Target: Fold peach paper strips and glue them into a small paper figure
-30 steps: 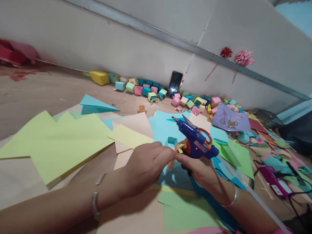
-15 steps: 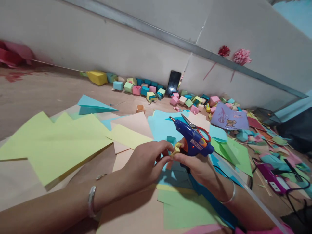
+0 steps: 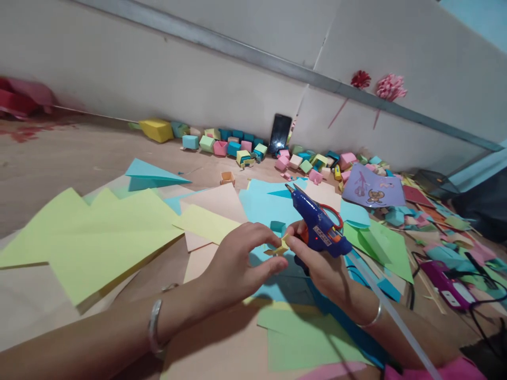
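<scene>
My right hand (image 3: 322,272) keeps a blue hot glue gun (image 3: 317,224) in its grip, the nozzle tilted up and left. Between its thumb and forefinger it also pinches a small folded yellow paper piece (image 3: 282,246). Close by on the left is my left hand (image 3: 245,258), its thumb and forefinger spread around that piece; whether a fingertip touches it I cannot tell. Just beyond the fingers lies a small teal paper piece (image 3: 278,227). Scissors with red handles (image 3: 331,211) are partly hidden behind the glue gun.
Coloured paper sheets (image 3: 91,227) cover the surface around my hands. Several small paper boxes (image 3: 233,148) line the wall beside a leaning phone (image 3: 280,132). An orange open box (image 3: 227,178) stands ahead. On the right are a purple power strip (image 3: 447,285) and cables.
My left fingers have parted from their pinch at the yellow paper piece. The glue gun has shifted slightly right, its nozzle pointing more upward, covering more of the scissors.
</scene>
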### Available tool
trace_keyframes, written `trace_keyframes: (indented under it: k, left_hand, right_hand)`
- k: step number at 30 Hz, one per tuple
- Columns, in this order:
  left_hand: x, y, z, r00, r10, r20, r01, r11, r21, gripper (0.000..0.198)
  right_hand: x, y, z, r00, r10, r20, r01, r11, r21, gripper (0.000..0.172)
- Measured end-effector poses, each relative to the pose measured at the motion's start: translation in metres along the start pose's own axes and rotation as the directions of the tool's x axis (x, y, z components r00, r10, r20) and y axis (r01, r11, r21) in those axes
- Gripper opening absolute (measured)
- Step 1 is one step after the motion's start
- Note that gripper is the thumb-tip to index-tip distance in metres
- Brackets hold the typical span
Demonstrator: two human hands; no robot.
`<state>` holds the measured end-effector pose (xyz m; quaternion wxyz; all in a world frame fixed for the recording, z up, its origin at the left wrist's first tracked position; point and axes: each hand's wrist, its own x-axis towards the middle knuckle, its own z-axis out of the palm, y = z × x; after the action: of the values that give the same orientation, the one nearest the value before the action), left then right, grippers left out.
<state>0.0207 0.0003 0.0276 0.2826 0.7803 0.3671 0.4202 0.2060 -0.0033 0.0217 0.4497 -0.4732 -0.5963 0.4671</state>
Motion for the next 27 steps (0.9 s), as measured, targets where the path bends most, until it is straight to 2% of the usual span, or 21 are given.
trace_keyframes:
  k: [2, 4, 9, 12, 17, 22, 27]
  left_hand:
    - [0.0002, -0.0012, 0.0026, 0.999, -0.012, -0.03, 0.012, 1.0, -0.013, 0.002]
    - [0.0002, -0.0023, 0.0038, 0.999, -0.001, -0.051, 0.0, 1.0, -0.016, 0.008]
    - [0.0, -0.0016, 0.0024, 0.995, -0.029, -0.091, 0.029, 1.0, -0.007, 0.011]
    - [-0.0007, 0.0, 0.0023, 0.994, -0.007, -0.109, 0.0, 0.998, -0.056, 0.018]
    - [-0.0006, 0.002, 0.0011, 0.989, 0.12, -0.082, -0.128, 0.987, -0.098, 0.023]
    - [0.0004, 0.003, -0.0003, 0.994, 0.093, -0.055, -0.099, 0.988, -0.117, 0.023]
    - [-0.0017, 0.0024, 0.0006, 0.996, 0.067, -0.067, -0.073, 0.992, -0.105, 0.018]
  right_hand:
    - [-0.0019, -0.0036, -0.0006, 0.998, 0.003, 0.059, -0.003, 1.0, -0.003, 0.01]
    - [-0.0032, -0.0061, -0.0017, 0.995, 0.01, 0.103, -0.011, 1.0, 0.009, 0.013]
    - [-0.0025, -0.0057, -0.0043, 0.995, 0.024, 0.093, -0.027, 0.999, 0.036, 0.018]
    - [-0.0009, -0.0045, -0.0047, 0.992, 0.043, 0.117, -0.046, 0.999, 0.023, 0.017]
    - [0.0005, -0.0031, -0.0044, 0.991, 0.069, 0.117, -0.08, 0.993, 0.09, 0.016]
    - [0.003, -0.0052, -0.0032, 0.982, 0.121, 0.144, -0.145, 0.975, 0.17, 0.017]
    - [0.0052, -0.0081, -0.0036, 0.978, 0.101, 0.184, -0.136, 0.973, 0.188, 0.019]
